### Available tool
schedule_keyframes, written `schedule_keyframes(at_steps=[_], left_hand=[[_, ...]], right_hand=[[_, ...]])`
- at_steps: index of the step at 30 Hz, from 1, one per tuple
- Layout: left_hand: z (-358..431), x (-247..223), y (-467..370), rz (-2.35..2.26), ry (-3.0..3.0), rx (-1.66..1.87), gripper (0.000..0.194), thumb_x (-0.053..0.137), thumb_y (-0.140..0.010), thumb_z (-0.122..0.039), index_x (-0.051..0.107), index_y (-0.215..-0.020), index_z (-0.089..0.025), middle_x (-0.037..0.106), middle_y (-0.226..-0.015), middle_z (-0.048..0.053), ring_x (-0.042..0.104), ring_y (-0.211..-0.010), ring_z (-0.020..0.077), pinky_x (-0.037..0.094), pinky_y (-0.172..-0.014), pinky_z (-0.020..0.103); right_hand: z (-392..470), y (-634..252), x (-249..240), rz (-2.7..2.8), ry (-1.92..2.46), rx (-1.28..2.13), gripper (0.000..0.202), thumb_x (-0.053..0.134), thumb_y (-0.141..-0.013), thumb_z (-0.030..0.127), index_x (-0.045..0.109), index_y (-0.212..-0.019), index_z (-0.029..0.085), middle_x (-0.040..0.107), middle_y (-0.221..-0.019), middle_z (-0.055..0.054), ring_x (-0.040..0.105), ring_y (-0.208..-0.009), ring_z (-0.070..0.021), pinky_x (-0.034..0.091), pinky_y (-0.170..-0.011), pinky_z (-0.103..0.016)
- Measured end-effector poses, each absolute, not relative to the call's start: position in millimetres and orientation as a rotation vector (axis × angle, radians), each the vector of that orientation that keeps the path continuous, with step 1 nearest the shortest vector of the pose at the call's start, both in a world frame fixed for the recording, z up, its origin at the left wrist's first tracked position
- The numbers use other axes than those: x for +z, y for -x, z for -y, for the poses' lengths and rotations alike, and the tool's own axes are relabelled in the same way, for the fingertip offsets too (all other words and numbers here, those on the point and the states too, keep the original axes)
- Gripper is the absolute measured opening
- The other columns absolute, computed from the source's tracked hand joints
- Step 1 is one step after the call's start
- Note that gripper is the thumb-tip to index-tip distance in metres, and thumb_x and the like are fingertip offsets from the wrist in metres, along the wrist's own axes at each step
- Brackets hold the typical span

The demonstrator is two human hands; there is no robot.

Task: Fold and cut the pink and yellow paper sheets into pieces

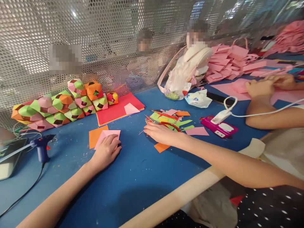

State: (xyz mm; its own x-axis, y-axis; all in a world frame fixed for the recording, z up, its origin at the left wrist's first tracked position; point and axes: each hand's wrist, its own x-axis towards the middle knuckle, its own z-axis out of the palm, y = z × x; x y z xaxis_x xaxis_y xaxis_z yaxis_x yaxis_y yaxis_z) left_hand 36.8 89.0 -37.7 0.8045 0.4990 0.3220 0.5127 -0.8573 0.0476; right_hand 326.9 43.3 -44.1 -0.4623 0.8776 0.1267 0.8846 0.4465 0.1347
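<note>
My left hand [108,148] lies with its fingers stretched out on a pink paper square [114,134], pressing it to the table. An orange paper square [93,139] shows partly beneath the pink one. To the right, my right hand [158,131] is low over a heap of green, pink and orange paper scraps [155,116]; its fingers are bent together and what they may hold is hidden. Red-handled scissors [174,126] lie right behind this hand. A second pair of scissors [165,114] rests on the scraps just beyond.
Folded paper balls [63,103] are stacked by the mesh wall, beside red sheets [116,109]. A blue glue gun [42,147] stands left. At right are a purple power strip [222,127], a tissue pack [199,98], a white bag [194,65] and another person's hands [261,87] on pink paper.
</note>
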Motion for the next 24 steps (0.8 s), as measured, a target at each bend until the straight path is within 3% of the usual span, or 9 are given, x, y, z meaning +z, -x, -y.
schedule_keyframes(at_steps=[5, 7, 11, 15, 18, 21, 24], left_hand=[[-101, -41, -35, 0.779, 2.921, -0.444, 0.026, 0.042, -0.096, -0.031, 0.064, -0.103, -0.018, 0.061, -0.119, 0.013, 0.058, -0.109, 0.0258, 0.048, -0.094, 0.044], [-108, -40, -34, 0.751, 2.887, -0.404, 0.026, 0.042, -0.096, -0.03, 0.064, -0.102, -0.019, 0.063, -0.115, 0.013, 0.058, -0.108, 0.026, 0.045, -0.095, 0.045], [-120, -40, -27, 0.768, 2.788, -0.363, 0.026, 0.042, -0.097, -0.029, 0.064, -0.103, -0.018, 0.066, -0.109, 0.012, 0.061, -0.102, 0.0265, 0.043, -0.094, 0.047], [-126, -44, -16, 0.858, 2.705, -0.394, 0.026, 0.042, -0.097, -0.031, 0.064, -0.103, -0.017, 0.067, -0.109, 0.012, 0.062, -0.099, 0.0268, 0.043, -0.092, 0.046], [-128, -46, -9, 0.939, 2.666, -0.431, 0.027, 0.042, -0.097, -0.031, 0.064, -0.103, -0.017, 0.068, -0.109, 0.012, 0.062, -0.101, 0.0271, 0.042, -0.094, 0.047], [-128, -48, -6, 0.988, 2.656, -0.469, 0.027, 0.041, -0.097, -0.031, 0.063, -0.104, -0.018, 0.068, -0.111, 0.012, 0.063, -0.101, 0.0274, 0.042, -0.095, 0.048], [-128, -49, -5, 0.979, 2.666, -0.474, 0.028, 0.041, -0.097, -0.031, 0.062, -0.106, -0.017, 0.067, -0.113, 0.012, 0.062, -0.102, 0.0277, 0.042, -0.095, 0.048]], right_hand=[[-55, -356, -37, 2.589, 1.628, -0.303, 0.021, 0.057, -0.079, 0.0, 0.067, -0.088, 0.017, 0.067, -0.096, -0.008, 0.062, -0.096, -0.02, 0.047, -0.078, -0.029], [-64, -369, -30, 2.44, 1.737, -0.352, 0.018, 0.051, -0.087, 0.007, 0.066, -0.09, 0.017, 0.067, -0.095, -0.011, 0.063, -0.091, -0.0209, 0.047, -0.077, -0.031], [-84, -395, -22, 2.14, 1.923, -0.417, 0.032, 0.035, -0.096, 0.018, 0.067, -0.099, 0.015, 0.07, -0.089, -0.012, 0.065, -0.083, -0.0235, 0.047, -0.071, -0.035], [-98, -401, -29, 2.247, 1.786, -0.313, 0.032, 0.04, -0.093, 0.016, 0.068, -0.108, 0.018, 0.069, -0.112, -0.008, 0.062, -0.105, -0.0201, 0.047, -0.089, -0.034], [-101, -391, -38, 2.41, 1.583, -0.166, 0.032, 0.044, -0.094, 0.027, 0.066, -0.116, 0.02, 0.062, -0.129, -0.007, 0.054, -0.121, -0.0196, 0.042, -0.102, -0.037], [-93, -377, -46, 2.509, 1.578, -0.167, 0.044, 0.049, -0.091, 0.049, 0.064, -0.12, 0.02, 0.057, -0.135, -0.008, 0.048, -0.128, -0.0247, 0.038, -0.107, -0.045], [-78, -366, -52, 2.574, 1.619, -0.314, 0.046, 0.051, -0.09, 0.049, 0.063, -0.12, 0.016, 0.058, -0.132, -0.014, 0.046, -0.13, -0.0293, 0.032, -0.111, -0.05]])
